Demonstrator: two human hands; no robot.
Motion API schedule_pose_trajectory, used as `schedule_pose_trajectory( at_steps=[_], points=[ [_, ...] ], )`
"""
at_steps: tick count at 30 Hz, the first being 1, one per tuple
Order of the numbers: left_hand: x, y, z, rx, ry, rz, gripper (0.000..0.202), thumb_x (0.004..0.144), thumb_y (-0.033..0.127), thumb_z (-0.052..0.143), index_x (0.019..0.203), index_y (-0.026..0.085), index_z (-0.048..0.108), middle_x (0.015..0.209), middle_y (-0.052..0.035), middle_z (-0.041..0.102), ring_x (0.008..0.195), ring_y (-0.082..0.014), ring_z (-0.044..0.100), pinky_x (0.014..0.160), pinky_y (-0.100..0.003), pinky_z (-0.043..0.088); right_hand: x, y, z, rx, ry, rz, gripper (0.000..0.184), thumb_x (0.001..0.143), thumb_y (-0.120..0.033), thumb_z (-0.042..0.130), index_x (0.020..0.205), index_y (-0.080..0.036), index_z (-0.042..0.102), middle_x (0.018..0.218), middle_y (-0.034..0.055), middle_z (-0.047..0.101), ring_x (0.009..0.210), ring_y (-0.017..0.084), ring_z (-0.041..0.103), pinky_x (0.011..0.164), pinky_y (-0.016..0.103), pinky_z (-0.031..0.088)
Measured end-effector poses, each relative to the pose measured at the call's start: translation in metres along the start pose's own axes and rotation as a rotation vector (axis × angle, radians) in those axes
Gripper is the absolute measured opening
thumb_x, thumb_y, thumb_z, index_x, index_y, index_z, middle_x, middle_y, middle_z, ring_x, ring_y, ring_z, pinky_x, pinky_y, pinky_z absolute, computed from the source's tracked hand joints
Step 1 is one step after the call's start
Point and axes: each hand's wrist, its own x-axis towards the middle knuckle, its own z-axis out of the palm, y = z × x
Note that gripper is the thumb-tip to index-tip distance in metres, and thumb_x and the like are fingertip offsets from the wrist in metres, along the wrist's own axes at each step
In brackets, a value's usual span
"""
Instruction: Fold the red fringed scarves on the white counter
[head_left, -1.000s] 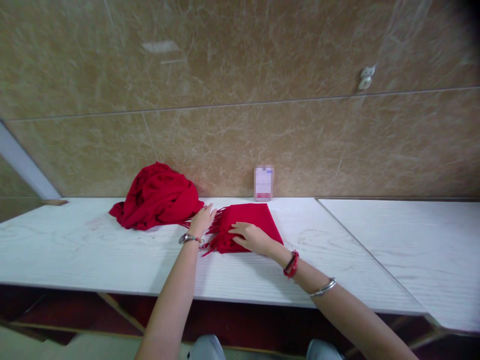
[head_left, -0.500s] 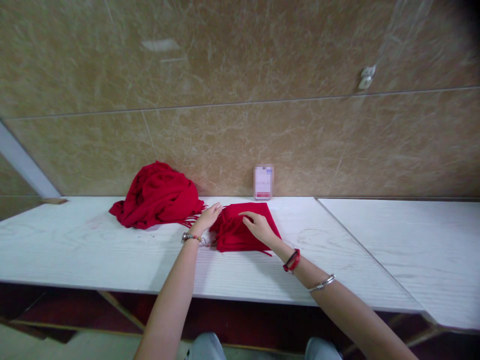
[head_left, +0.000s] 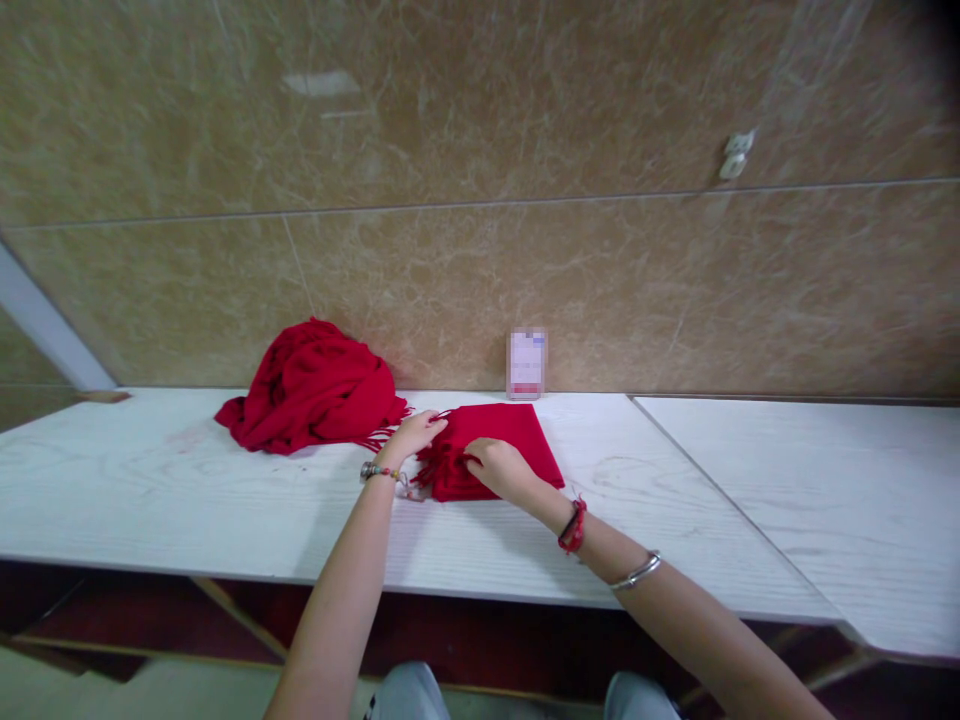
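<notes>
"At centre frame of the head view, what do the two hands have?" asks the picture desk.

"A folded red scarf (head_left: 517, 435), lying on the white table (head_left: 187, 500) just in front of a small blurred card (head_left: 527, 362) propped against the marble wall (head_left: 480, 200). The left hand (head_left: 416, 435) lies at the scarf's upper-left edge, fingers loose and stretched over the fringe (head_left: 431, 470). The right hand (head_left: 499, 465) sits knuckles-up on the near-left corner with its fingers bent. Whether they pinch the cloth or only press on it cannot be told."

"And left of centre?"

"A crumpled red heap (head_left: 315, 390) of the same cloth, against the wall. Its tassels trail close to the left hand."

"What could go wrong?"

"Judging by the picture, the fringe is the weak spot. Both hands are bunched at one end, so the far right of the fold has nothing holding it down. A tug there could drag the layers askew or spring them open. Loose tassels might also snag the bracelet (head_left: 379, 470) on the left wrist, or tangle with the heap's fringe."
</notes>
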Motion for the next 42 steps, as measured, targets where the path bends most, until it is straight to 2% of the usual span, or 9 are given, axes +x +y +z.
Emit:
schedule_pose_trajectory(
  at_steps=[12, 16, 19, 24, 27, 30, 34, 37, 42],
  points=[
    [0.005, 0.0, 0.005, 0.054, 0.187, 0.023, 0.037, 0.089, 0.03, 0.038, 0.116, 0.009, 0.053, 0.113, -0.0153, 0.06, 0.102, -0.0208, 0.057, 0.089, -0.029, 0.041, 0.009, 0.088, -0.015, 1.245, 0.971, 0.715, 0.01, 0.062, -0.015, 0.046, 0.065, -0.016, 0.055, 0.052, -0.0073, 0.053, 0.053, 0.01, 0.049, 0.053, 0.02, 0.043],
    [0.005, 0.013, 0.022, 0.052, 0.206, 0.157, 0.042, 0.09, 0.032, 0.037, 0.125, 0.011, 0.046, 0.128, -0.013, 0.049, 0.118, -0.0178, 0.045, 0.101, -0.028, 0.031, -0.012, 0.122, -0.042, 1.272, 1.131, 0.817, 0.012, 0.06, -0.01, 0.043, 0.065, -0.017, 0.051, 0.047, -0.01, 0.048, 0.047, 0.007, 0.045, 0.046, 0.017, 0.041],
    [0.003, 0.021, 0.036, 0.086, 0.083, 0.297, 0.05, 0.088, 0.037, 0.04, 0.132, 0.014, 0.038, 0.14, -0.0117, 0.034, 0.129, -0.0185, 0.03, 0.106, -0.031, 0.023, -0.035, 0.137, -0.058, 1.261, 1.17, 0.871, 0.012, 0.059, -0.009, 0.043, 0.066, -0.017, 0.05, 0.046, -0.0094, 0.048, 0.043, 0.007, 0.045, 0.044, 0.018, 0.042],
    [0.003, 0.02, 0.042, 0.14, -0.094, 0.251, 0.06, 0.087, 0.046, 0.036, 0.138, 0.015, 0.026, 0.148, -0.0124, 0.013, 0.135, -0.0241, 0.013, 0.108, -0.037, 0.018, -0.085, 0.156, -0.068, 1.034, 0.936, 0.941, 0.018, 0.066, -0.01, 0.045, 0.082, -0.016, 0.052, 0.059, -0.0033, 0.056, 0.054, 0.012, 0.056, 0.055, 0.026, 0.049],
    [0.004, 0.018, 0.04, 0.155, -0.108, 0.25, 0.06, 0.087, 0.045, 0.035, 0.139, 0.015, 0.027, 0.149, -0.0112, 0.009, 0.135, -0.0234, 0.011, 0.108, -0.036, 0.018, -0.118, 0.167, -0.068, 0.486, 0.597, 0.976, 0.035, 0.064, -0.008, 0.051, 0.099, -0.014, 0.052, 0.072, 0.0027, 0.06, 0.071, 0.018, 0.061, 0.068, 0.033, 0.05],
    [0.005, 0.017, 0.039, 0.202, -0.129, 0.262, 0.058, 0.086, 0.044, 0.037, 0.136, 0.016, 0.032, 0.149, -0.0105, 0.01, 0.135, -0.0244, 0.009, 0.108, -0.036, 0.017, -0.136, 0.166, -0.068, -0.083, 0.305, 0.819, 0.057, 0.063, -0.007, 0.056, 0.119, -0.01, 0.046, 0.102, 0.0149, 0.057, 0.096, 0.025, 0.055, 0.084, 0.039, 0.043],
    [0.005, 0.015, 0.039, 0.247, -0.142, 0.251, 0.056, 0.086, 0.042, 0.037, 0.137, 0.02, 0.031, 0.149, -0.0083, 0.01, 0.135, -0.0242, 0.008, 0.107, -0.037, 0.02, -0.12, 0.147, -0.07, -0.376, 0.124, 0.481, 0.067, 0.07, -0.015, 0.056, 0.134, -0.017, 0.034, 0.135, 0.0176, 0.035, 0.122, 0.03, 0.034, 0.09, 0.043, 0.039],
    [0.007, 0.01, 0.036, 0.293, -0.194, 0.21, 0.056, 0.086, 0.042, 0.039, 0.139, 0.024, 0.028, 0.149, -0.0077, 0.01, 0.135, -0.0255, 0.007, 0.105, -0.038, 0.021, -0.094, 0.139, -0.069, -0.4, -0.031, 0.213, 0.057, 0.077, -0.014, 0.049, 0.132, -0.023, 0.039, 0.138, 0.0113, 0.036, 0.126, 0.025, 0.031, 0.093, 0.04, 0.038],
    [0.009, -0.003, 0.025, 0.42, -0.177, 0.158, 0.056, 0.081, 0.044, 0.05, 0.133, 0.028, 0.039, 0.146, -0.0095, 0.023, 0.132, -0.0311, 0.021, 0.102, -0.039, 0.027, -0.079, 0.153, -0.068, -0.403, -0.185, 0.307, 0.044, 0.083, -0.006, 0.035, 0.119, -0.024, 0.054, 0.112, 0.0084, 0.06, 0.1, 0.017, 0.056, 0.08, 0.027, 0.044]
  ],
)
